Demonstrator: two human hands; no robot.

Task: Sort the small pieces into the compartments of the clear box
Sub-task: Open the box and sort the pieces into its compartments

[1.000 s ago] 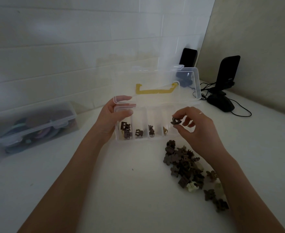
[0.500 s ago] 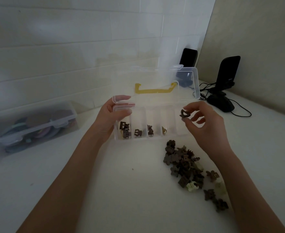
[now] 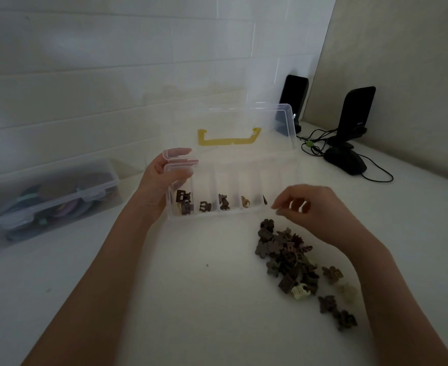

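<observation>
The clear box (image 3: 244, 213) stands open on the white table, its lid (image 3: 233, 120) with a yellow handle (image 3: 228, 140) upright behind it. My left hand (image 3: 162, 186) grips the box's left end. Brown clips lie in the compartments: several in the leftmost (image 3: 183, 204), then one (image 3: 204, 206), one (image 3: 224, 202), a tan one (image 3: 245, 201) and a dark one (image 3: 265, 199). My right hand (image 3: 320, 212) hovers by the box's front right corner, fingers loosely curled with nothing in them. A pile of brown and pale clips (image 3: 286, 252) lies just below that hand.
A closed clear storage box (image 3: 48, 196) with coloured contents sits at the left by the wall. Two black stands (image 3: 347, 154) (image 3: 294, 101) and their cables (image 3: 315, 143) occupy the back right corner. Loose clips (image 3: 336, 310) trail off to the right of the pile.
My right hand carried a dark clip over the box, let it go into a right-hand compartment and came back down towards the pile. My left hand stayed on the box.
</observation>
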